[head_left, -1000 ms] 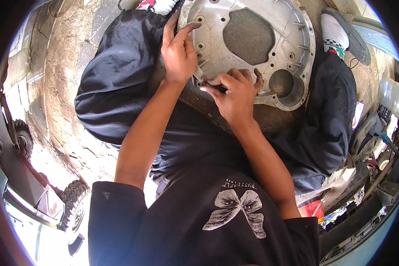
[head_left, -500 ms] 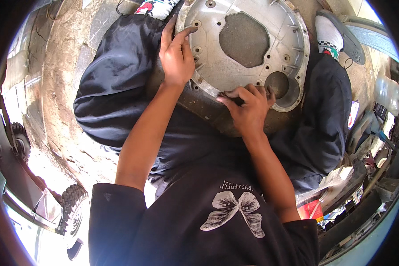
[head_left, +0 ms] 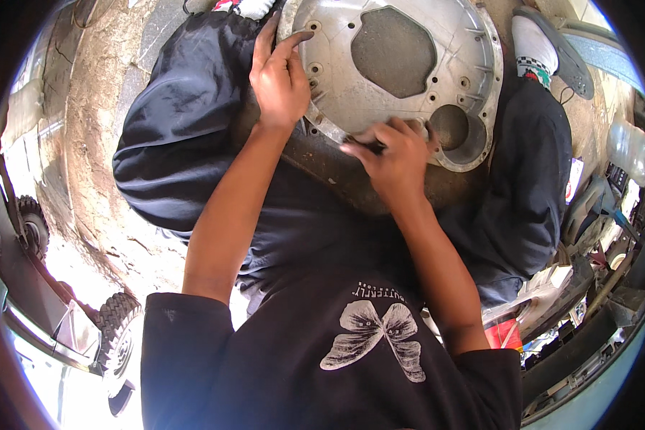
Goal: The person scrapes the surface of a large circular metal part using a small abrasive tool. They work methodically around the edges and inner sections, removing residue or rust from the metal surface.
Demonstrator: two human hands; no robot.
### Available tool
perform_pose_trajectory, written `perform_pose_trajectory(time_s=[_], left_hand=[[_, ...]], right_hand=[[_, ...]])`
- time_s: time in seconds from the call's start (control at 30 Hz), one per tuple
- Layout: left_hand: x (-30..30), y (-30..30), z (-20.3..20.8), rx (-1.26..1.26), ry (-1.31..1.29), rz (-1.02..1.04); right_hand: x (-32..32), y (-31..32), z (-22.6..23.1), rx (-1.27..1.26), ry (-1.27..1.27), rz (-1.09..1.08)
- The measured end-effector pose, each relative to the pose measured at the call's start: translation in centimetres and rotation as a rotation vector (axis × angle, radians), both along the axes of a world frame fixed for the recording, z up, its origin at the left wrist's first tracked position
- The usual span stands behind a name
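Note:
A large round grey metal bell housing (head_left: 337,72) lies between my legs, its flat flange ringed with bolt holes. It has a big central opening and a smaller round one at the near right. My left hand (head_left: 281,89) grips the flange at the left, with the thumb reaching over the inner side and the fingers along the outer edge. At the near edge, my right hand (head_left: 396,158) is closed in a pinch against the flange. Something dark shows between its thumb and fingers; it is too blurred and covered to name.
The housing lies over a dark, dirty surface (head_left: 322,168). My legs in dark trousers (head_left: 186,122) flank it. A treaded tyre (head_left: 118,322) stands at the lower left. At the right are a clear plastic container (head_left: 628,150), a red container (head_left: 504,335) and assorted parts.
My right hand has shifted slightly left and away from me along the flange, blurred by motion. The left hand keeps its grip. The housing sits a little higher in the picture.

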State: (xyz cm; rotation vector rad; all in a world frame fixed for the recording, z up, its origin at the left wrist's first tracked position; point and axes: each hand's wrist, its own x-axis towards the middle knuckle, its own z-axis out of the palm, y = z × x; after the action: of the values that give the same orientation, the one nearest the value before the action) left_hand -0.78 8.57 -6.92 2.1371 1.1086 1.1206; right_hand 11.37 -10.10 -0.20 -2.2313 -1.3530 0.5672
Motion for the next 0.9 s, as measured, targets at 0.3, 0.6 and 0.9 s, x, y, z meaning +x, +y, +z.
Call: perform_pose_trajectory(time_s=[0.3,0.6,0.9], left_hand=[[0.1,0.4,0.2,-0.024,0.032,0.0],[-0.1,0.9,0.7,-0.015,0.105,-0.043],[-1.6,-6.1,7.7,0.102,0.394,-0.634]], right_hand=[[2.5,-1.5,2.1,0.03,-0.162,0.024],[8.2,-7.4,2.9,0.373,0.492,-0.752],[6.7,-6.6,1.3,0.292,0.587,-0.623]])
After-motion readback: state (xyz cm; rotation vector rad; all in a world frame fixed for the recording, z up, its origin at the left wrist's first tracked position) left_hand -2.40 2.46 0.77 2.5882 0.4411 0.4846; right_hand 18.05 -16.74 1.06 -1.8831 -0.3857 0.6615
